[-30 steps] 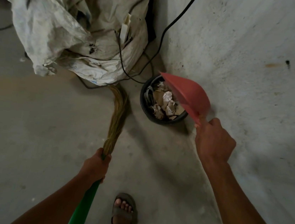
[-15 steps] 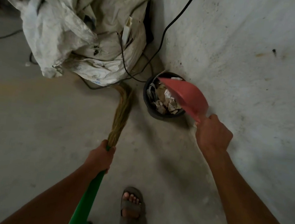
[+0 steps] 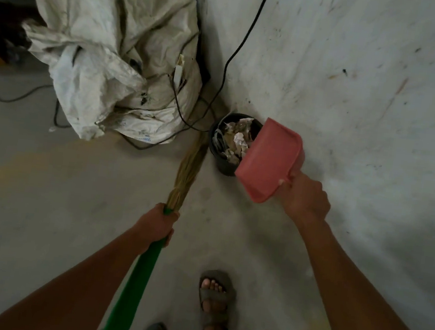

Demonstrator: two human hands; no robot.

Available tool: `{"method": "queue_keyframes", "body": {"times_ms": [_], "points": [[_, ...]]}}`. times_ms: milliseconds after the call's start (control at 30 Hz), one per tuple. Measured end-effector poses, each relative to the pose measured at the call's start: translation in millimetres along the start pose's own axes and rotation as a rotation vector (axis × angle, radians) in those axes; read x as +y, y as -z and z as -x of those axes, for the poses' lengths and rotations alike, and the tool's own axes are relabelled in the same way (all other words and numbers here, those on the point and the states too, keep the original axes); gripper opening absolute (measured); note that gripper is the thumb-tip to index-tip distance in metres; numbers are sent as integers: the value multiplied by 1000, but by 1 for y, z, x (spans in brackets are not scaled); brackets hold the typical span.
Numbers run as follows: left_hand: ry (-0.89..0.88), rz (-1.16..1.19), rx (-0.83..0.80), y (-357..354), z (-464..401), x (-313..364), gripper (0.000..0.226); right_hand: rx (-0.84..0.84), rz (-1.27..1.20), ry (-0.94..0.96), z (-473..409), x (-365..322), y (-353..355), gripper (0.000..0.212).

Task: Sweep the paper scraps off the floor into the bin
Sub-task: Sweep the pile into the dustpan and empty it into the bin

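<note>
A small black bin (image 3: 218,157) stands on the floor against the wall, filled with crumpled paper scraps (image 3: 237,141). My right hand (image 3: 304,197) grips the handle of a red dustpan (image 3: 270,160), which hangs beside the bin's right rim and covers part of it. My left hand (image 3: 155,225) grips the broom (image 3: 187,169) where the green handle meets the straw bristles. The bristle tips reach the floor just left of the bin.
A large crumpled white sack (image 3: 110,50) lies left of the bin, with black cables (image 3: 234,54) running over it and up the wall (image 3: 357,86). My sandalled feet (image 3: 215,299) stand on the concrete floor below the bin.
The dustpan has swung from tipped over the bin's mouth to lower and to the right, its underside now facing me. The view has pulled back a little. The broom is held as before.
</note>
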State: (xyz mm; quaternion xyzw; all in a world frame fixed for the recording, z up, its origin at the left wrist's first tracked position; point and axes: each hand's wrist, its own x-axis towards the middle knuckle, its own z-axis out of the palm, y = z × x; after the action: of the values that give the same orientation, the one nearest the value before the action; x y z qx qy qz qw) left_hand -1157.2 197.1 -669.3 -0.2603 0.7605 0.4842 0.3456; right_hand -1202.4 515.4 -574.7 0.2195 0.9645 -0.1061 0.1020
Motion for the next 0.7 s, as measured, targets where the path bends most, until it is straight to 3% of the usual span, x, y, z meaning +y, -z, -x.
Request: {"method": "queue_keyframes", "body": {"times_ms": [167, 400, 700], "points": [[45, 148, -84, -9, 35, 19, 28, -42, -107, -56, 45, 24, 15, 40], [38, 72, -202, -58, 72, 19, 40, -148, -144, -122, 90, 91, 23, 27], [32, 105, -386, -182, 137, 21, 32, -30, -108, -276, 180, 212, 39, 31]]}}
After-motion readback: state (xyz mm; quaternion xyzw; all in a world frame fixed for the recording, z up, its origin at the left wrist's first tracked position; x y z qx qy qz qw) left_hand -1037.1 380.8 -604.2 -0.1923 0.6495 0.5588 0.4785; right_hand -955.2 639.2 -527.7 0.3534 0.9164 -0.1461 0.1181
